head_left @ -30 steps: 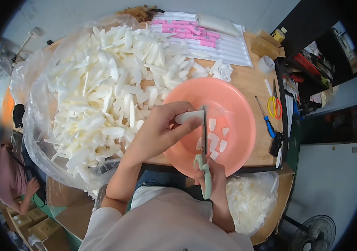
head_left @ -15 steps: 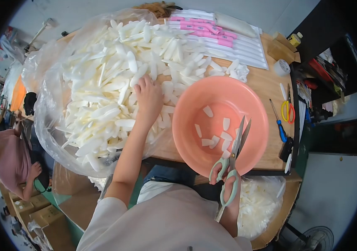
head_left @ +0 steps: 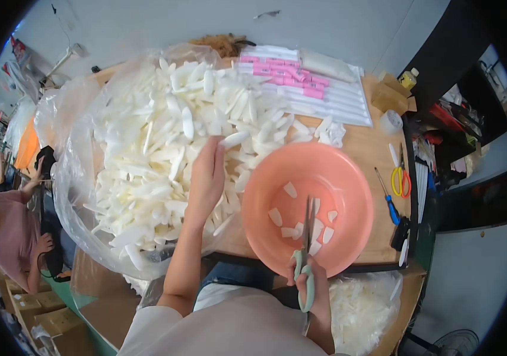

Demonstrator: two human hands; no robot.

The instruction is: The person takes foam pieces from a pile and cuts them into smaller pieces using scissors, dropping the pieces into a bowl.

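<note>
In the head view, my left hand (head_left: 209,175) is over the right part of a large heap of long white pieces (head_left: 152,160). Its fingers pinch one flat, oblong white piece (head_left: 235,139) with rounded ends. My right hand (head_left: 317,283) is wrapped round the pale green handles of a pair of scissors (head_left: 308,231). The scissor blades point away from me over the near side of a pink-orange basin (head_left: 259,190). Several short cut white pieces (head_left: 289,189) lie scattered on the basin's bottom.
Clear plastic sheeting (head_left: 72,193) surrounds the heap. Pink-banded white tubes (head_left: 289,71) lie at the back. On the right are a tape roll (head_left: 391,121), a blue-handled screwdriver (head_left: 392,207) and yellow-and-red scissors (head_left: 401,181). Another person (head_left: 13,231) is at far left.
My left hand has come up off the heap with a white piece in its fingers. The scissors have turned, and their blades look closer together. The view has tilted upward.
</note>
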